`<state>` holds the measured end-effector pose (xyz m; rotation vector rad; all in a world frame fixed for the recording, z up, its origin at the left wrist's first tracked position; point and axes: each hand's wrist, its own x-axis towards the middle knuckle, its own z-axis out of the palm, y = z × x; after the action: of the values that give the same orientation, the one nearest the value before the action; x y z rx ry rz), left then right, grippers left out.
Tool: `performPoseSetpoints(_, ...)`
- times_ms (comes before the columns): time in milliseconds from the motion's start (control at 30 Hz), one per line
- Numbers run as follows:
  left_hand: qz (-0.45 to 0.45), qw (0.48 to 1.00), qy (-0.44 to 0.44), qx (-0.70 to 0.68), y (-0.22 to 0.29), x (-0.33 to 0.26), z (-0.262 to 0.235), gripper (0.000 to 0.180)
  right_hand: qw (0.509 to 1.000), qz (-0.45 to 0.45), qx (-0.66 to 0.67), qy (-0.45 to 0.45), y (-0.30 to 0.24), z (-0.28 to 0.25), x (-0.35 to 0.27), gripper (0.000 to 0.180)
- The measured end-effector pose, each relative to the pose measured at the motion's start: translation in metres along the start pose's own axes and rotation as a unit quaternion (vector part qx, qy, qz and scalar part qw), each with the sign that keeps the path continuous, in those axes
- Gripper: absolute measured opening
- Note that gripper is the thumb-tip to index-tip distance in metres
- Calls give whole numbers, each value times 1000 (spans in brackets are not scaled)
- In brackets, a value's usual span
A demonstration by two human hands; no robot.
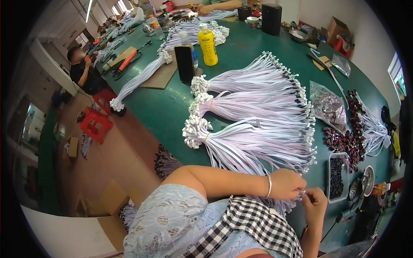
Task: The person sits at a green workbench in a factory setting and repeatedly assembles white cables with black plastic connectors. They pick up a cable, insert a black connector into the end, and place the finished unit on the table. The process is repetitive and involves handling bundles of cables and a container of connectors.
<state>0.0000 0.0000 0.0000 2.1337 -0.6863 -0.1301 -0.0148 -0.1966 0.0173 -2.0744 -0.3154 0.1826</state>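
Note:
My left hand (285, 184) and my right hand (315, 202) meet at the near right of the table, both with fingers pinched together. Between their fingertips is the small white end of a wire lead (302, 193); its finer detail is too small to make out. Below my left wrist, more pale wires (282, 205) hang over my lap. Just beyond my hands lie bundles of white and pinkish wire leads (258, 105), fanned out, with white connectors (197, 129) gathered at their left ends. A clear plastic box (329, 180) of small black parts stands right of my hands.
A pile of small dark red and black parts (346, 139) lies at the right, beside a clear bag (328, 105). A phone (184, 64) stands upright near a yellow bottle (208, 45). Red stools (95, 124) stand on the floor at left. Other people sit along the green table (148, 114).

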Motion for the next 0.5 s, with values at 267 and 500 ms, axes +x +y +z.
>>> performPoseSetpoints(267, 3, 1000, 13, -23, -3, -5, 1, 13, 998, -7, -54, 5, -11, 9, 2, 9)
performPoseSetpoints(500, 14, 997, 51, -55, -5, -2, 3, 12, 994, -42, -91, 32, -14, 9, 3, 8)
